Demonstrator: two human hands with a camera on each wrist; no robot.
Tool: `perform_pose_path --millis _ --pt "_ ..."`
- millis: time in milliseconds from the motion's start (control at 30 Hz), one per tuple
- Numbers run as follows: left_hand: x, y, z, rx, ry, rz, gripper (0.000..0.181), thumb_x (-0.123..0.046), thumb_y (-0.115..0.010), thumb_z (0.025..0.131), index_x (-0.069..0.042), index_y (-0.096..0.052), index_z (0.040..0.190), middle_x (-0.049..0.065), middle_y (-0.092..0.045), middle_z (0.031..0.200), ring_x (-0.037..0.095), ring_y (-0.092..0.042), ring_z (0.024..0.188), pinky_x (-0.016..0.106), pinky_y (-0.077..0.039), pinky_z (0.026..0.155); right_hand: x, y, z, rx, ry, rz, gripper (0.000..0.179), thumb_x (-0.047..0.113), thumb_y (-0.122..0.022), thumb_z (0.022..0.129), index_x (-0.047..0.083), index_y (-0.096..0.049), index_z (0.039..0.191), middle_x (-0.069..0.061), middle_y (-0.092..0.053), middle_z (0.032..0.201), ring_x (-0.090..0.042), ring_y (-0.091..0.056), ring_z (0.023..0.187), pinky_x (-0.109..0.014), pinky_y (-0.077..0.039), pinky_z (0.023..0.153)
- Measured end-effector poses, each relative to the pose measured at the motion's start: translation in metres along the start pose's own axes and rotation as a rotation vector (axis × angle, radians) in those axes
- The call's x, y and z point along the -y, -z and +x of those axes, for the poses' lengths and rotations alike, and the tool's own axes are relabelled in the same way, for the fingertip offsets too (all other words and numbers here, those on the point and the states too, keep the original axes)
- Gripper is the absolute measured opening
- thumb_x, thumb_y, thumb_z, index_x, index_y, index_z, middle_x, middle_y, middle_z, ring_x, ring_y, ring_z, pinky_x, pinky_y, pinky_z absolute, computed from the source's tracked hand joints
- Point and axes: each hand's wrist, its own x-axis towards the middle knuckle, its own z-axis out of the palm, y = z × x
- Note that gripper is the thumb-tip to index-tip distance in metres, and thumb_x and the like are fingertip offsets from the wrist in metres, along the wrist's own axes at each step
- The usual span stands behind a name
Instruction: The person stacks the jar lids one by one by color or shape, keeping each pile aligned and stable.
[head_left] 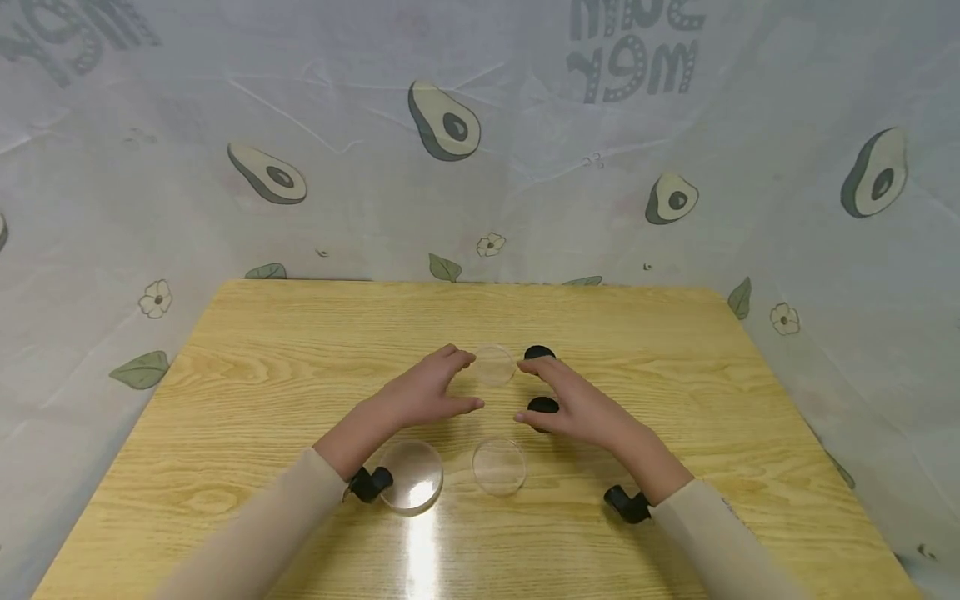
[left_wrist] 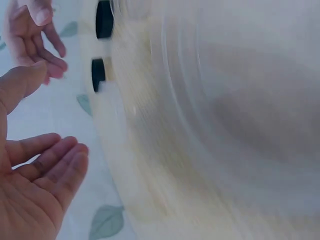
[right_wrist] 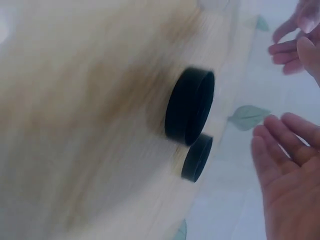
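Observation:
My left hand (head_left: 423, 393) is above the table with thumb and fingers apart, holding nothing. Facing it, my right hand (head_left: 576, 406) is likewise spread and holds nothing. Between their fingertips, farther back, lies a clear round disc (head_left: 494, 365). Two black round caps are by the right hand: a far cap (head_left: 539, 352) beyond its fingertips and a nearer cap (head_left: 543, 404) partly hidden by its thumb. In the right wrist view both show as shallow rings, a larger cap (right_wrist: 190, 106) and a smaller-looking cap (right_wrist: 197, 157). Closer to me lies another clear disc (head_left: 499, 467).
A larger, thicker clear round dish (head_left: 411, 475) lies below the left wrist, with glare on it. All stand on a wooden table (head_left: 300, 333). A pale curtain (head_left: 337, 225) printed with avocados hangs behind and at both sides. Small black cameras (head_left: 628, 505) sit at the wrists.

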Motion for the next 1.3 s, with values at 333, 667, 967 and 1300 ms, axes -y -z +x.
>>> perform_pose_path --millis 333,667,967,1300 --pt "0.024 0.007 0.034 0.013 -0.017 0.054 0.074 -0.029 -0.080 0.093 0.006 -0.048 0.150 0.023 -0.058 0.140 0.037 -0.058 0.133 0.050 -0.051 0.111 -0.010 0.009 0.047 0.065 -0.019 -0.033 0.085 0.040 -0.078 0.095 0.002 -0.038 0.160 -0.019 -0.043 0.161 -0.039 -0.045 0.148 -0.059 -0.043 0.118" --pt "0.025 0.006 0.055 0.079 0.096 0.057 0.083 -0.029 -0.082 0.093 0.005 -0.040 0.155 0.027 -0.042 0.154 0.039 -0.048 0.143 0.050 -0.045 0.118 -0.014 0.004 0.084 0.162 -0.055 -0.131 0.092 0.042 -0.079 0.094 0.002 -0.032 0.162 -0.021 -0.037 0.163 -0.038 -0.040 0.151 -0.056 -0.043 0.119" --pt "0.025 -0.002 0.063 0.110 0.139 0.111 0.081 -0.030 -0.083 0.091 0.004 -0.044 0.153 0.027 -0.045 0.154 0.041 -0.044 0.144 0.051 -0.043 0.119 -0.013 -0.002 0.098 0.218 -0.065 -0.197 0.090 0.040 -0.077 0.095 -0.001 -0.032 0.162 -0.023 -0.036 0.165 -0.039 -0.037 0.154 -0.054 -0.039 0.123" --pt "0.022 -0.007 0.071 0.097 0.141 0.148 0.069 -0.030 -0.084 0.090 0.003 -0.054 0.142 0.023 -0.051 0.143 0.039 -0.048 0.135 0.049 -0.048 0.114 -0.012 -0.003 0.102 0.256 -0.045 -0.236 0.086 0.039 -0.076 0.096 -0.004 -0.036 0.158 -0.024 -0.043 0.159 -0.038 -0.042 0.149 -0.052 -0.041 0.121"
